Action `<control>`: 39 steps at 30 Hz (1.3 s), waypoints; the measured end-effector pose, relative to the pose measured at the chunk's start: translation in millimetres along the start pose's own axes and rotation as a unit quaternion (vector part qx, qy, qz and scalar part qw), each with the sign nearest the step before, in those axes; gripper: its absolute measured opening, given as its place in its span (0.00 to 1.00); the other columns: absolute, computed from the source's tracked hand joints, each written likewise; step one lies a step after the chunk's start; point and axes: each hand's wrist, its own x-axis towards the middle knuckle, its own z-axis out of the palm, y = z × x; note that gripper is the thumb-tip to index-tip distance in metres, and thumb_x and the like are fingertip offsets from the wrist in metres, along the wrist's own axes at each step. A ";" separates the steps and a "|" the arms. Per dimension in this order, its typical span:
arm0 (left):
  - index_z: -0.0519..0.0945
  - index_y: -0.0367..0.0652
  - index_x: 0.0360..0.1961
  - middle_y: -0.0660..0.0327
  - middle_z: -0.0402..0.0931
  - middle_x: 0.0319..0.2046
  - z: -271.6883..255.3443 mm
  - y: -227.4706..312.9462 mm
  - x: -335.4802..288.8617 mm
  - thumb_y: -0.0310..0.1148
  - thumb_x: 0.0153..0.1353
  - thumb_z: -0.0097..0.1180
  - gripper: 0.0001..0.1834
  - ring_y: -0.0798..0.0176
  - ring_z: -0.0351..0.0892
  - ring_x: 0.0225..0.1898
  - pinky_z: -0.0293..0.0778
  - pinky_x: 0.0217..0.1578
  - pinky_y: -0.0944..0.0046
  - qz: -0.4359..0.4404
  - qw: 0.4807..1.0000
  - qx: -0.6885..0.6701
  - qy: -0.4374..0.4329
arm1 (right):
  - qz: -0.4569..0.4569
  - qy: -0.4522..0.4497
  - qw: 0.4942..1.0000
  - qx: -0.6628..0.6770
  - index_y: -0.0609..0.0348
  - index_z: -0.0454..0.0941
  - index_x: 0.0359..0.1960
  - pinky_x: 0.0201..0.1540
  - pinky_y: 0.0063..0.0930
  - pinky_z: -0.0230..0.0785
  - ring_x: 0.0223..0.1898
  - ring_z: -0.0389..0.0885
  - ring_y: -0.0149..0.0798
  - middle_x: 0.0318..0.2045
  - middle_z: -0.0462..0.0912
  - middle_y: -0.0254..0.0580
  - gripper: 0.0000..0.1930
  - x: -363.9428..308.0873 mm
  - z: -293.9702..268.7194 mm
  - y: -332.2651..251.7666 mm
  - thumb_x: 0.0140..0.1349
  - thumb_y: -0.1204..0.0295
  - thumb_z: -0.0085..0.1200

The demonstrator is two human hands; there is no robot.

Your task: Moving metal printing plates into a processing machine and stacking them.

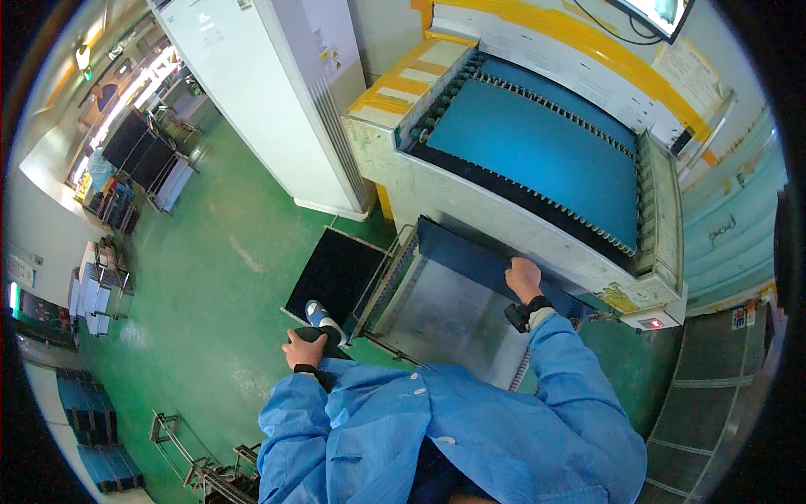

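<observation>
My left hand (303,349) lies on my dark-trousered leg, thumb and fingers spread apart, holding nothing. A dark blue panel (462,254) stands on edge in a metal rack (388,286) with toothed sides, just in front of me. My right hand (524,279) is closed at the upper edge of this panel, its fingertips partly hidden. Beyond the rack, a large blue panel (529,151) lies flat on the rollers of a pale conveyor machine (478,197). A pale, shiny surface (453,311) shows inside the rack.
A tall white cabinet (269,92) stands left of the machine. A black mat-like panel (336,273) lies beside my shoe (316,314). Metal frames (197,466) stand at the lower left. Stacked blue panels (88,412) are at the far left. A screen (659,13) hangs top right.
</observation>
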 end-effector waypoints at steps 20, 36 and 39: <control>0.59 0.49 0.70 0.38 0.70 0.53 -0.4 -3.4 1.0 0.60 0.38 0.73 0.60 0.37 0.77 0.51 0.76 0.52 0.47 -0.006 1.000 -0.008 0.000 | 0.000 0.008 1.000 0.001 0.57 0.83 0.44 0.49 0.47 0.74 0.48 0.82 0.55 0.43 0.85 0.53 0.17 1.4 3.8 2.4 0.55 0.64 0.60; 0.59 0.49 0.70 0.38 0.70 0.52 -1.6 -2.8 -0.1 0.60 0.38 0.72 0.59 0.37 0.78 0.51 0.76 0.51 0.47 -0.002 1.000 -0.007 0.006 | 0.007 -0.001 1.000 -0.005 0.55 0.83 0.48 0.51 0.46 0.74 0.49 0.82 0.54 0.45 0.84 0.52 0.18 -3.8 -6.8 -4.4 0.56 0.65 0.57; 0.59 0.50 0.70 0.38 0.70 0.52 -2.1 -3.6 -0.3 0.60 0.38 0.72 0.59 0.37 0.78 0.51 0.76 0.52 0.46 -0.001 1.000 -0.009 0.005 | 0.020 -0.022 0.999 -0.013 0.54 0.82 0.49 0.51 0.46 0.74 0.49 0.82 0.53 0.45 0.84 0.53 0.19 -2.7 -9.9 -7.5 0.56 0.65 0.57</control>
